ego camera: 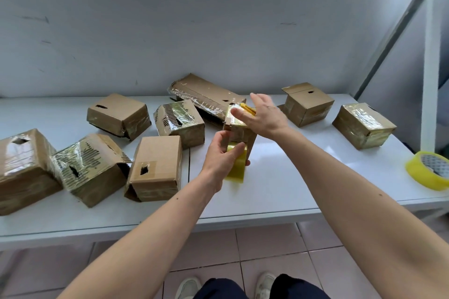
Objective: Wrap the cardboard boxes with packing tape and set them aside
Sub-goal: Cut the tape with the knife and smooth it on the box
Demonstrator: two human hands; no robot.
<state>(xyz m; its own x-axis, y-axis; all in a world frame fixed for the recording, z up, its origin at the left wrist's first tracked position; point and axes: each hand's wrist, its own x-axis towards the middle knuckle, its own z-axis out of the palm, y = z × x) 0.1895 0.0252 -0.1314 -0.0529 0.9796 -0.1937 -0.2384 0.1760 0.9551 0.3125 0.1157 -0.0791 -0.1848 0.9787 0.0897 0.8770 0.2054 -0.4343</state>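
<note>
A small cardboard box point(239, 132) stands upright on the white table point(279, 177), partly wrapped in clear yellowish tape. My left hand point(221, 155) grips a roll of packing tape point(238, 167) against the box's front side, and a strip runs up the box from the roll. My right hand point(263, 116) rests on the box's top with its index finger stretched along the tape. A yellow cutter point(247, 108) sticks out between its thumb and index finger, and its handle is hidden in the palm.
Several other boxes lie around, most with tape on them: a group at the left point(155, 167), a long one behind point(206, 94), two at the right point(364, 125). A second tape roll point(428, 170) sits at the table's right edge. A wall rises behind.
</note>
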